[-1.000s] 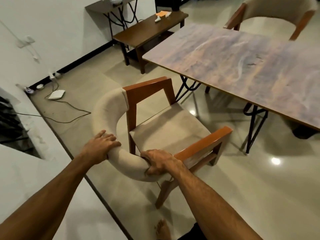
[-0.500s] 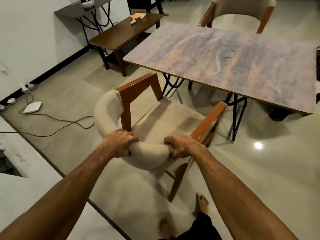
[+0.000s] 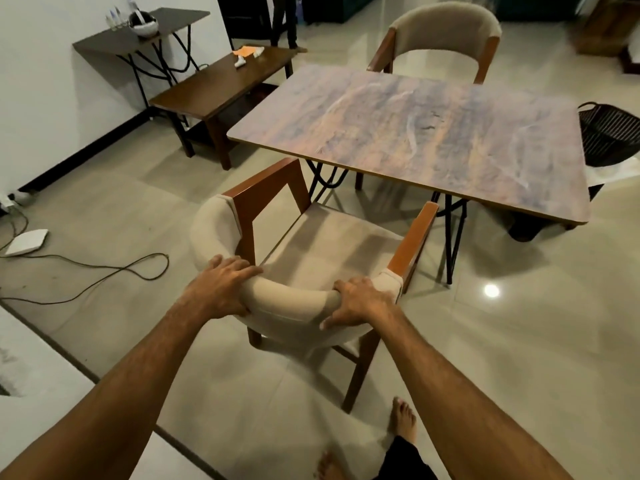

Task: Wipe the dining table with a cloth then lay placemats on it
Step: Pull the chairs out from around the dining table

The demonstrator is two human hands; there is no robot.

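both hands grip chair backrest — near dining table

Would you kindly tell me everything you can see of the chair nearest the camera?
The chair has a curved backrest and a seat padded in beige fabric, with arms and legs of reddish-brown wood. It stands upright on the tiled floor, its seat facing the dining table, close to that table's near edge. The left hand and right hand both grip the top of the backrest; nothing lies on the seat.

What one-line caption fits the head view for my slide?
Left hand and right hand grip the near chair's padded backrest before the dining table, second chair opposite.
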